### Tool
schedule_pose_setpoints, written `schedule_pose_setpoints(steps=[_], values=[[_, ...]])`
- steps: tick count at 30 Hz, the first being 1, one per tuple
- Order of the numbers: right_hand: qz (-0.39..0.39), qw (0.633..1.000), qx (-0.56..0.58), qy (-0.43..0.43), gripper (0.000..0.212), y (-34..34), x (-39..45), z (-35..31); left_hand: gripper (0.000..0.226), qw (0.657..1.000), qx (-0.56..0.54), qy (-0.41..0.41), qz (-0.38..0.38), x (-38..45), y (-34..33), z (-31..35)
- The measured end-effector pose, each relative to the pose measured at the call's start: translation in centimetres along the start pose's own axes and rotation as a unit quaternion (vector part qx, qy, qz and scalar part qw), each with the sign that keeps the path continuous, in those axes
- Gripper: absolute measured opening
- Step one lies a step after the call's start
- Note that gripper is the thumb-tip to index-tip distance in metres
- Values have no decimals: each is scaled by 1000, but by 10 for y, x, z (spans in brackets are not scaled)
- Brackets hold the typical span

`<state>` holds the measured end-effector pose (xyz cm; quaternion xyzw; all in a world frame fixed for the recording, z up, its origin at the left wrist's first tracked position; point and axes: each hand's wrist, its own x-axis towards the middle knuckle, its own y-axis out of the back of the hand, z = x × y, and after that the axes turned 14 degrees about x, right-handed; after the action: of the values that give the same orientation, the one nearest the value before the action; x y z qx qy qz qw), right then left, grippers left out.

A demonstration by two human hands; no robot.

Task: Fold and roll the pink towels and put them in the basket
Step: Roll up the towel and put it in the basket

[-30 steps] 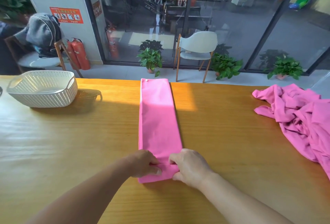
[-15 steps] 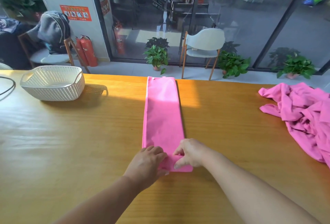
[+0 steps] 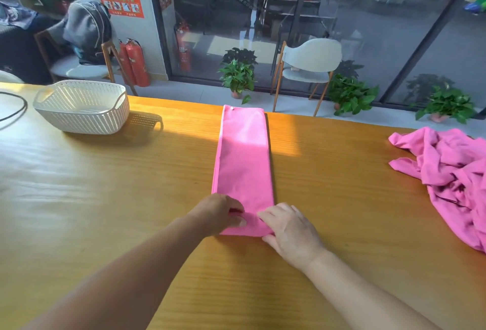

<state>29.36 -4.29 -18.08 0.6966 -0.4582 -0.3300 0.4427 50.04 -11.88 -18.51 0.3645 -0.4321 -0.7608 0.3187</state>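
Both hands, left hand [image 3: 219,212] and right hand [image 3: 288,227], pinch the folded towel's [image 3: 243,161] near end (soft, limp, light); roll from there.

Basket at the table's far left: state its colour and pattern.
The perforated plastic basket is white with a grid of small holes, seen in the head view.

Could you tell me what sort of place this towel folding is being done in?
Probably an office or shared workspace lobby: a long wooden table faces glass walls numbered 03 and 04, fire extinguishers stand by a safety poster, and potted plants line the floor.
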Motion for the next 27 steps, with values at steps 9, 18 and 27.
schedule_pose_setpoints(steps=[9, 18, 27], values=[[-136, 984, 68, -97, 35, 38, 49, 8, 28, 965, 174, -69, 185, -5, -18, 8], [-51, 987, 115, -104, 39, 41, 60, 21, 28, 990, 67, -11, 121, 4, -4, 3], [-9, 999, 44, -17, 39, 22, 60, 21, 29, 991, -68, 86, 71, 35, 4, -13]])
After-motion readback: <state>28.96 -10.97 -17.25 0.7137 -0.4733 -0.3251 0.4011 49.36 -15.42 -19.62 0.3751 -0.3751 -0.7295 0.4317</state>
